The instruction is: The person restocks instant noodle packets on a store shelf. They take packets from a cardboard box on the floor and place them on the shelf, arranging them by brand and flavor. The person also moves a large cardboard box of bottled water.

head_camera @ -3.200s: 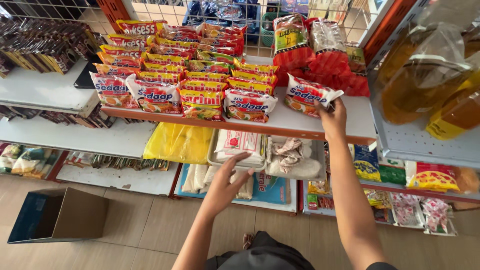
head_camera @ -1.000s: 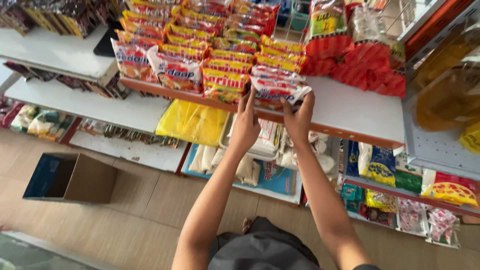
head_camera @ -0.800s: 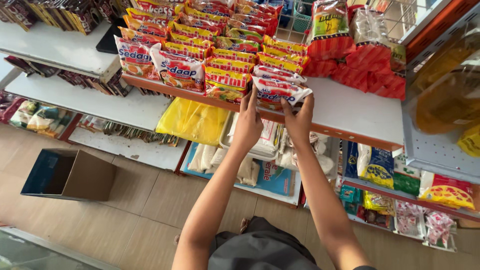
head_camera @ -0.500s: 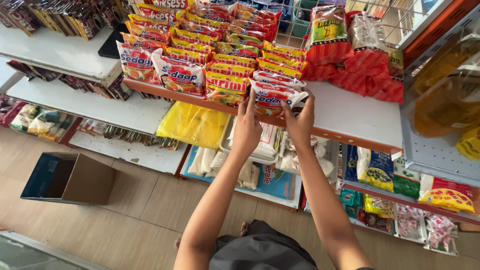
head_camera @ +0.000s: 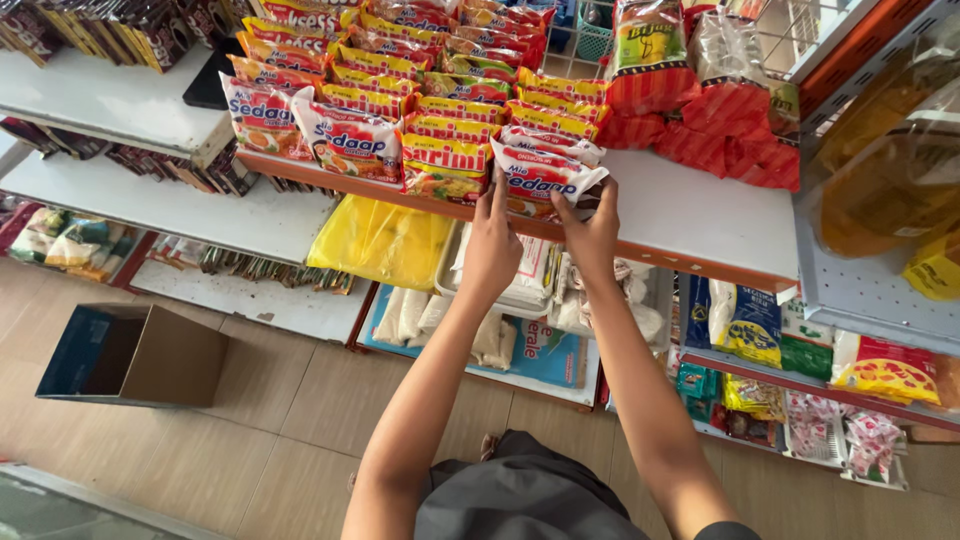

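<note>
On white shelf (head_camera: 700,215), both hands grip noodle packet (head_camera: 545,178).

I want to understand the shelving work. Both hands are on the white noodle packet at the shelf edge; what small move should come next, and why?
Probably a short push inward. The left hand and right hand grip the white noodle packet at the front of the shelf; its near edge appears to overhang the orange lip, while neighbouring packets sit in even rows.

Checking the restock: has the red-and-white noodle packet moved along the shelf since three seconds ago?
Yes. The red-and-white noodle packet moved left along the white shelf, now beside the packet rows.
</note>
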